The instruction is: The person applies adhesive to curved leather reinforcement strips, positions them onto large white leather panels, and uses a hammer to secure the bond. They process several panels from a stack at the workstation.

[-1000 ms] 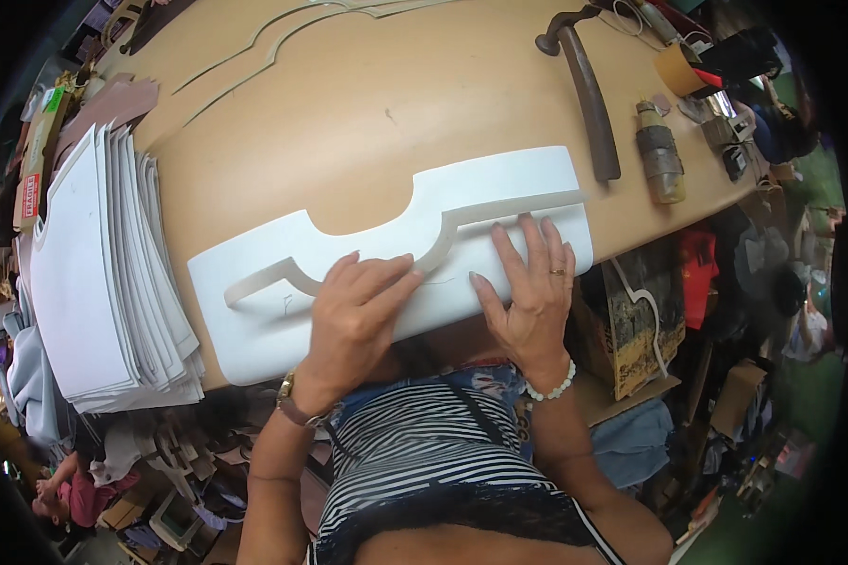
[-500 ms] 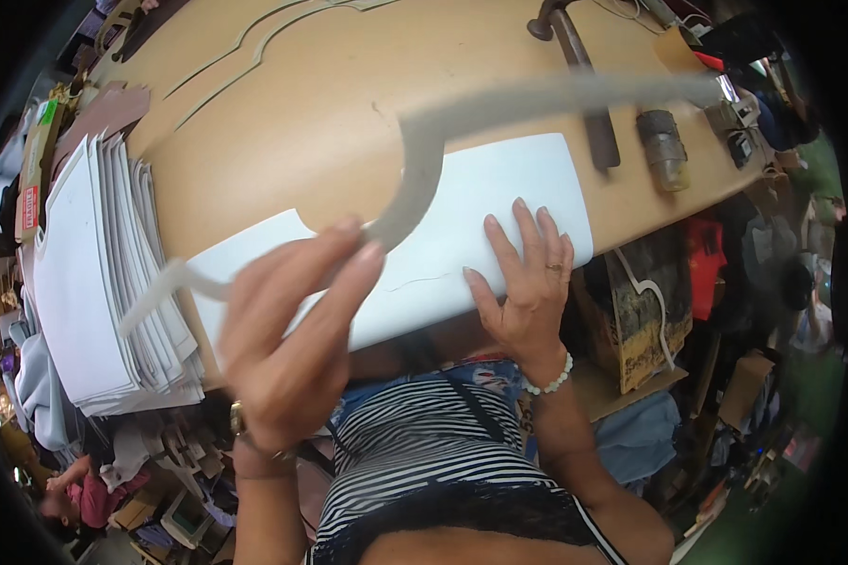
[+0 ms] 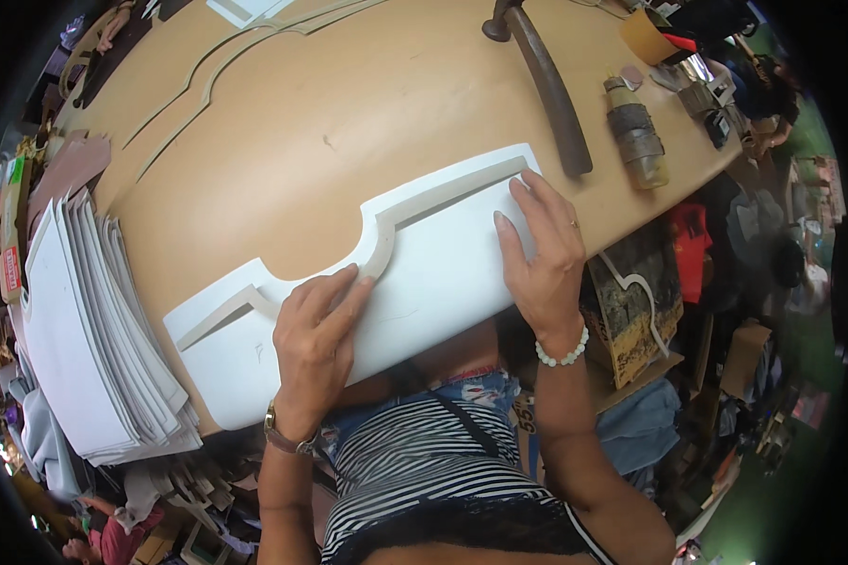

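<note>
A white sheet [image 3: 443,254] with a curved notch in its far edge lies at the table's near edge. On it rests a narrow grey strip [image 3: 443,193] shaped with a similar curve, lying a little inside that far edge. My left hand [image 3: 316,330] is closed on the strip at the curve, its fingers hiding part of the bend. At the strip's right end, my right hand [image 3: 548,254] has thumb and fingers apart, fingertips touching or just beside it; its palm is over the sheet.
Stacked white cut sheets [image 3: 89,339] stand at the left. Beyond lie thin curved strips [image 3: 207,75]. A hammer [image 3: 551,94] and a taped bottle [image 3: 636,132] are at the right. Another curved strip [image 3: 645,292] hangs by a stained board [image 3: 622,320] below the table edge. A person [image 3: 113,537] shows at lower left.
My left hand has lowered the grey strip from the air onto the white sheet. My right hand has shifted from lying flat on the sheet to the strip's right end.
</note>
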A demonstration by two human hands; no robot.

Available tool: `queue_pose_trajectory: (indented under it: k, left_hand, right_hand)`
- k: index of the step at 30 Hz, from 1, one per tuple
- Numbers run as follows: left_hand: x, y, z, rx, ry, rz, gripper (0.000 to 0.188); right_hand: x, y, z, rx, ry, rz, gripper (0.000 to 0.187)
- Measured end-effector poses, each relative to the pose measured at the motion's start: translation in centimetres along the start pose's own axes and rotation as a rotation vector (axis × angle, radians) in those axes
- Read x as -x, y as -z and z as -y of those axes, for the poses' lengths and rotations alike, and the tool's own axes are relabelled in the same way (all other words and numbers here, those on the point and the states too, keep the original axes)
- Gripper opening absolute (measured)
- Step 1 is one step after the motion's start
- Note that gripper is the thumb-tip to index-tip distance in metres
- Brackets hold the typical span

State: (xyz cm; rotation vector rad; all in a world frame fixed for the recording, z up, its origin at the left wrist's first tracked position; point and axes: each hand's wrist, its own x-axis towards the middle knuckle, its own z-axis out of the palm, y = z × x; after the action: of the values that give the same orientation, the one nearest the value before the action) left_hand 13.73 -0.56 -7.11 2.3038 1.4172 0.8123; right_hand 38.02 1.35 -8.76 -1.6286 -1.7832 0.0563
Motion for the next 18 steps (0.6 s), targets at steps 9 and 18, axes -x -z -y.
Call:
queue_pose_trajectory:
  k: [9,18]
  left_hand:
    - [-0.41,-0.1,0.07,-0.009,0.049,0.034,0.034]
    - [-0.64,-0.02,0.12,0.041,0.061,0.035,0.042]
  right_hand:
    - [-0.44,-0.58,0.31,0.161,0.009,0.066,0.043]
    - [-0.39,-0.71,0.24,0.191,-0.004,0.075,0.045]
